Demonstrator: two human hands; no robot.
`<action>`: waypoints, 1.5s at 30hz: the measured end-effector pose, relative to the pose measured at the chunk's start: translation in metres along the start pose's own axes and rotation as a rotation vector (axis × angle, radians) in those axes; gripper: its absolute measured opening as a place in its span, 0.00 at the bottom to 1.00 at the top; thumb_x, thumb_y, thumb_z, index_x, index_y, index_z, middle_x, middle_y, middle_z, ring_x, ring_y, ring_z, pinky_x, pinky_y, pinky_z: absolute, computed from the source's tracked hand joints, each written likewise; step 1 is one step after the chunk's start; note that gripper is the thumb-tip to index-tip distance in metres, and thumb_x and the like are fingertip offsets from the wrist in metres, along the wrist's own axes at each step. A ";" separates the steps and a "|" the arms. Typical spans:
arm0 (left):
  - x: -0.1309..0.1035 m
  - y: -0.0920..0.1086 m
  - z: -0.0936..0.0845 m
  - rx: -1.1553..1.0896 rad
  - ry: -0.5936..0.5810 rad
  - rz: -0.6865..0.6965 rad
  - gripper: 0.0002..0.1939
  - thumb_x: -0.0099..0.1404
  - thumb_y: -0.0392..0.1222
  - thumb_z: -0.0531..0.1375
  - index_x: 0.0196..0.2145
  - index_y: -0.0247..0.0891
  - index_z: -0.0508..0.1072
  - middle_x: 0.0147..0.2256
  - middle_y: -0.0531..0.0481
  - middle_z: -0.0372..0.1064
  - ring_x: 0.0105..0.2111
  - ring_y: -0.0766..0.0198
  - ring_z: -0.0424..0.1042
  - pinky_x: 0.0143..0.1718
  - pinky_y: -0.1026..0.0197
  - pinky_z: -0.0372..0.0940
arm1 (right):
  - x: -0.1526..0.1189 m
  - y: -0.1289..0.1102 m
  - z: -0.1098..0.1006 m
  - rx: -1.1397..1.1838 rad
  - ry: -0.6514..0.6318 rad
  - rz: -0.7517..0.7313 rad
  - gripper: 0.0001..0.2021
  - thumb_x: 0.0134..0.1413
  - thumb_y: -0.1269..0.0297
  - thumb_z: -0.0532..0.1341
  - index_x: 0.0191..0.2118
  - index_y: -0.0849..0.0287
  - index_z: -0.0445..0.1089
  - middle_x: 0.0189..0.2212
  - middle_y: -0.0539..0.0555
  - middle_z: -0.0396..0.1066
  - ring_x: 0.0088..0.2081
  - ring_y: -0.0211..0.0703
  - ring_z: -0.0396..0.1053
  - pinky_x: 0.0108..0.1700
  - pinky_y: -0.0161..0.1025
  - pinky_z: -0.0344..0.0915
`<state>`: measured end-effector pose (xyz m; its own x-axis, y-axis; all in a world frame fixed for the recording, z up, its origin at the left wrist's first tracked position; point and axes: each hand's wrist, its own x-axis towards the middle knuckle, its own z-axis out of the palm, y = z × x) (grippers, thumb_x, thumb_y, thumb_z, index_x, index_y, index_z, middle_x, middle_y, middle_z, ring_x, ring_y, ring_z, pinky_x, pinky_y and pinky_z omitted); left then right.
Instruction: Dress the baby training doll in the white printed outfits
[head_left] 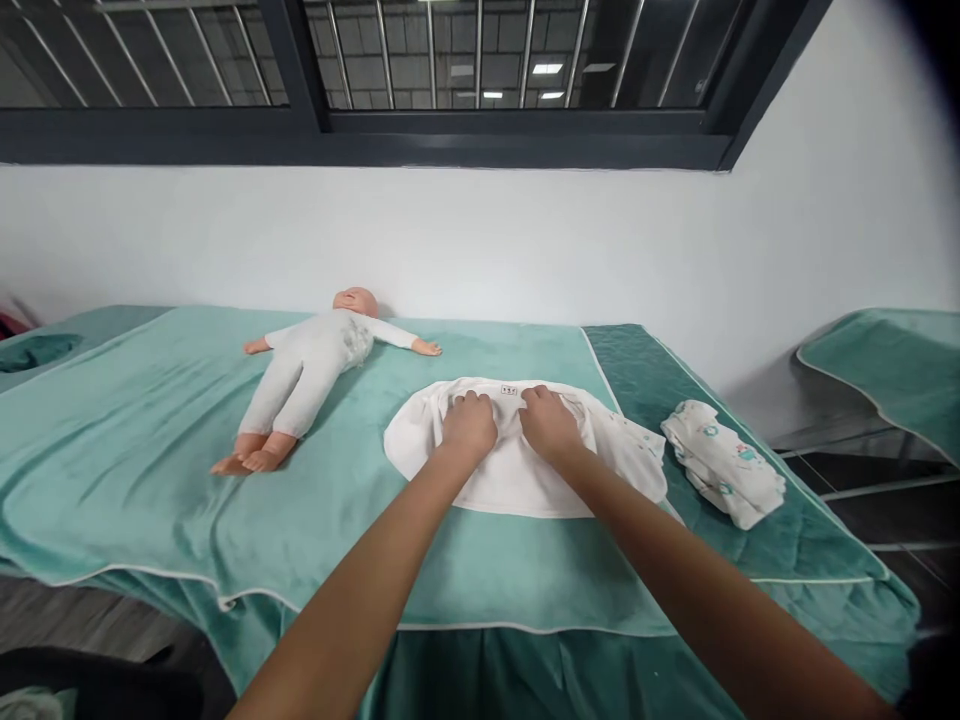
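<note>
A white baby garment [525, 490] lies spread on the green bed cover, with a small label near its far edge. My left hand [470, 425] is closed on the cloth left of the label. Just right of the label, my right hand [549, 422] also grips the fabric with bent fingers. The garment's right end shows a small printed pattern. To the left, a baby doll [319, 350] in a white long-sleeved suit lies on its back, arms spread and feet bare. Neither hand touches it.
A folded white printed cloth [724, 463] rests on the darker green mat [686, 400] at the right. The green bed cover [135, 440] hangs over the front edge. Behind stands a white wall [480, 240] below a barred window. Another green-covered surface [892, 360] is at far right.
</note>
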<state>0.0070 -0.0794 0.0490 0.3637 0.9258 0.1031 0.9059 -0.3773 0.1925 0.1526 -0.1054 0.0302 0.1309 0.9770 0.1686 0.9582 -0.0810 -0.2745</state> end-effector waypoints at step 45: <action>0.089 0.000 0.037 -0.215 0.538 -0.141 0.32 0.72 0.44 0.44 0.70 0.29 0.45 0.69 0.34 0.48 0.69 0.48 0.47 0.68 0.47 0.49 | 0.079 0.027 0.030 0.144 0.443 0.148 0.33 0.65 0.59 0.47 0.71 0.68 0.38 0.69 0.71 0.40 0.70 0.62 0.39 0.67 0.58 0.45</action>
<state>0.0476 0.0035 0.0222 0.0314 0.8466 0.5312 0.8528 -0.2999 0.4275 0.1808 -0.0250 0.0080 0.3889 0.7766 0.4956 0.8800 -0.1540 -0.4492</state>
